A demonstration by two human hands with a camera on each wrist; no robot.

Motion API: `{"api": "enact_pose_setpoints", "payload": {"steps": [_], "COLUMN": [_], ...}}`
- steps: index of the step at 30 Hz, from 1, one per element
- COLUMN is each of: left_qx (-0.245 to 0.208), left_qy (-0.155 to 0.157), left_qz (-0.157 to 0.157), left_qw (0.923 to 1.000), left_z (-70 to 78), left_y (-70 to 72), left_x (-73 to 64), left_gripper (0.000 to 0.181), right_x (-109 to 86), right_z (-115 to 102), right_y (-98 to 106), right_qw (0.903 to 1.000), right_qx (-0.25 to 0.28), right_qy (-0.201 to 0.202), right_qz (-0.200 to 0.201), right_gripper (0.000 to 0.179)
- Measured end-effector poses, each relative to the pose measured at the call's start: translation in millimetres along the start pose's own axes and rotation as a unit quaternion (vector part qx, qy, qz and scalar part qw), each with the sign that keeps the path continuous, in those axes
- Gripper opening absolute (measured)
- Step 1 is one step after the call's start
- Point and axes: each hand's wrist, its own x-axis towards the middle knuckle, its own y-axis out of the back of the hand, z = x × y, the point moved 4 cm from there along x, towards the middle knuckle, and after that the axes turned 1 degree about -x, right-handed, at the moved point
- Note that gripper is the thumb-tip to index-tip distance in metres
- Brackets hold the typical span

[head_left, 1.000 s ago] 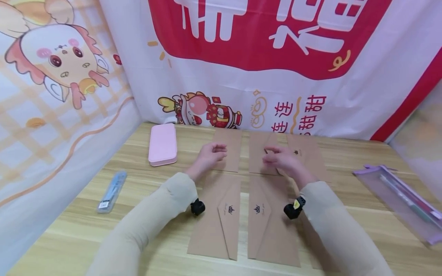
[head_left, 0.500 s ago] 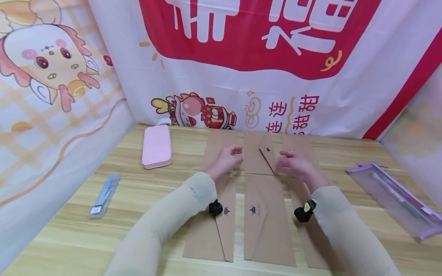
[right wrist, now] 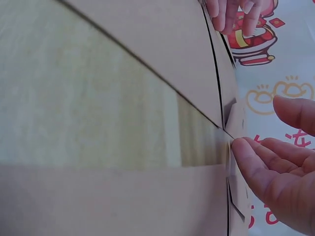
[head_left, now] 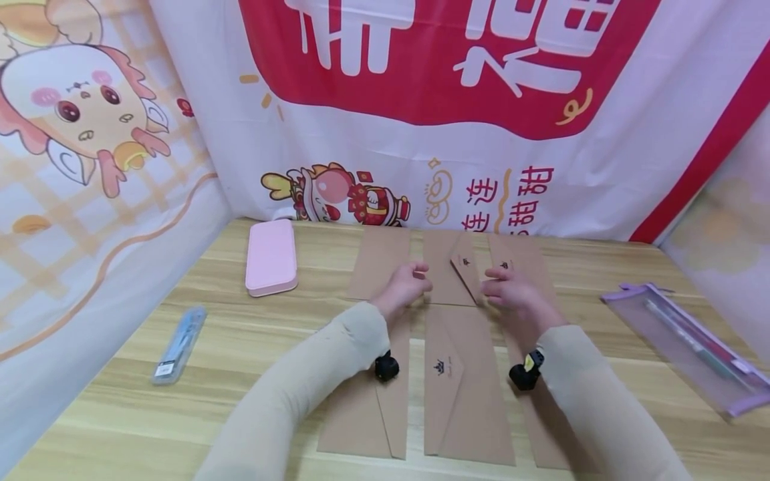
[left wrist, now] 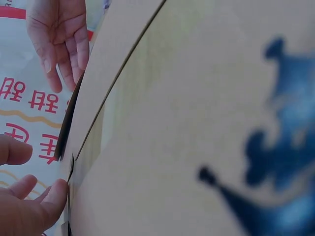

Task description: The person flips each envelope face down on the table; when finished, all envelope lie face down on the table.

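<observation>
A brown envelope (head_left: pixel 442 267) with a crown print lies in the middle of the back row, its pointed flap (head_left: pixel 466 262) slightly raised along one edge. My left hand (head_left: pixel 408 286) is at this envelope's left side, fingers loosely bent and nothing held. To its right, my right hand (head_left: pixel 511 292) hovers beside the flap with relaxed fingers, over the back-right envelope (head_left: pixel 523 250). In the right wrist view, the fingertips of my right hand (right wrist: pixel 280 167) are right at the envelope edges. The left wrist view shows my left hand (left wrist: pixel 34 206) with thumb and fingers apart.
More brown envelopes lie flat: one back left (head_left: pixel 379 257), one front left (head_left: pixel 351 427), one front middle (head_left: pixel 481 387) and one front right (head_left: pixel 544 434). A pink case (head_left: pixel 271 257) and a blue-and-clear packet (head_left: pixel 180 347) lie left; a purple-edged mesh pouch (head_left: pixel 668 334) lies right.
My left hand has moved right, from the back-left envelope to the back-middle one. My right hand has drawn right off the flap, uncovering its crown print. The view has turned slightly right.
</observation>
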Motion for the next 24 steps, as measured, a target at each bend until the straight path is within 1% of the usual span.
{"api": "enact_pose_setpoints", "payload": {"steps": [3,10,14,21,24], "left_qx": [0.002,-0.001,-0.012,-0.016,-0.030], "left_qy": [0.006,0.008,0.006,0.001,-0.010], "left_qz": [0.000,0.004,0.019,0.051,0.064], "left_qw": [1.0000,1.0000,0.9997,0.9986,0.9974], "left_z": [-1.4,-2.6,-3.9,-2.8,-0.5], "left_y": [-1.6,-3.2,-2.4,-1.8,-0.9], "left_x": [-0.2,0.8,2.0,1.8,2.6], "left_gripper": [0.051,0.050,0.048,0.041,0.040], "right_x": [2.7,7.3,8.4,9.0,9.8], "right_z": [1.0,0.4,0.9,3.4,1.8], "right_y": [-2.9,-6.8,-7.1,-5.9,-6.6], "right_qw": [0.9999,0.9989,0.9986,0.9986,0.9988], "right_qx": [-0.008,-0.038,-0.042,-0.038,-0.037], "right_qy": [0.006,0.017,0.016,0.023,0.023], "right_qz": [0.003,0.023,0.026,0.028,0.022], "right_gripper": [0.059,0.057,0.056,0.056,0.057]}}
